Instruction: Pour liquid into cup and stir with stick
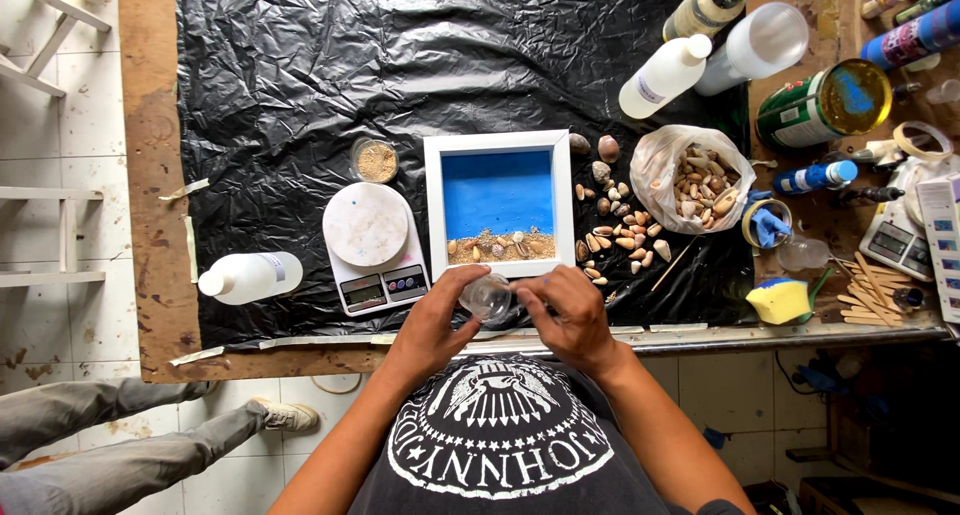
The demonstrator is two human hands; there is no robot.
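1. The left hand [437, 320] curls its fingers around the left side of a small clear plastic cup [487, 297], thumb toward the top, the forearm running up from the lower left.
2. The right hand [566, 310] closes on the cup's right side, fingers bent and knuckles up, its forearm coming in from the lower right; both hands hold the cup between them.
3. The cup sits at the near table edge, just below the white shadow-box frame [498, 204].
4. The frame lies flat on black plastic sheeting [300, 65]; its inside is blue, with a band of sand and small shells along the near side.
5. Left of the frame stands a white kitchen scale [370, 245], with a small cup of sand [375, 161] behind it.
6. Right of the frame lie loose seashells [612, 225], then an open bag of shells [695, 180].
7. A white bottle [250, 276] lies on its side, far left.
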